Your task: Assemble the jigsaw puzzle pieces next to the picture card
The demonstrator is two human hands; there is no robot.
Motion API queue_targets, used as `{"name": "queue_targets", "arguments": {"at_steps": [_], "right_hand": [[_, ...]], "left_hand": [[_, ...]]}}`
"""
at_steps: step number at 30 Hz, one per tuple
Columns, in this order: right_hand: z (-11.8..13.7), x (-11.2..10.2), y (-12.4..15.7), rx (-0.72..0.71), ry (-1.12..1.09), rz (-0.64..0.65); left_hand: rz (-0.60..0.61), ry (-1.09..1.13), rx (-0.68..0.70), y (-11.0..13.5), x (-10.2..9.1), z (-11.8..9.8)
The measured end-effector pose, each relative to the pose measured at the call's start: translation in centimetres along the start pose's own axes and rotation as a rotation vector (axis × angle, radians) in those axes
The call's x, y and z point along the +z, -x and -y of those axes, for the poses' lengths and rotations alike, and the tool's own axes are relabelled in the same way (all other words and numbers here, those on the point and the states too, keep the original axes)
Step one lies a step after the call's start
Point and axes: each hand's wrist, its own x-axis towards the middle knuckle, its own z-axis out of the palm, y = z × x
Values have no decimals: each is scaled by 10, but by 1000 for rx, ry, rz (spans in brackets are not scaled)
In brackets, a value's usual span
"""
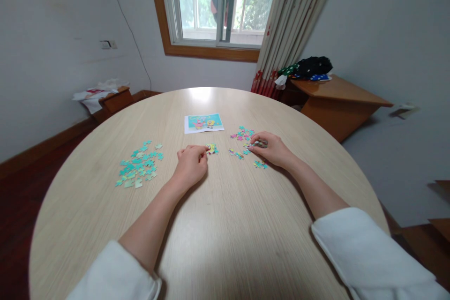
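My left hand [191,164], fingers curled, rests on the table with its fingertips on the left edge of a small yellow cluster of jigsaw pieces [213,148]. My right hand [269,149] reaches over a pile of mixed jigsaw pieces [242,134], thumb and fingers apart. Some pieces show in the gap between them; others are hidden under the hand. Just left of it lie several multicoloured pieces [236,153], and below it a few teal and yellow ones [260,164].
Teal and pale green jigsaw pieces [138,165] are spread on the left of the round wooden table [225,243]. Beyond the hands lies a cartoon picture sheet [204,123]. A wooden desk [337,91] with cloths [311,68] stands at the right, near a curtain [288,14].
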Motion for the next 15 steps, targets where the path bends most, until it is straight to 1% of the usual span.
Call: {"name": "queue_targets", "arguments": {"at_steps": [4, 6, 11, 15], "right_hand": [[5, 0, 0, 45, -128, 62], [8, -1, 0, 49, -162, 62], [12, -5, 0, 57, -164, 21], [11, -8, 1, 75, -130, 45]], "left_hand": [[-6, 14, 1, 0, 0, 1], [-10, 22, -1, 0, 1, 2], [-24, 44, -18, 0, 2, 3], [-27, 58, -37, -1, 1, 2]]}}
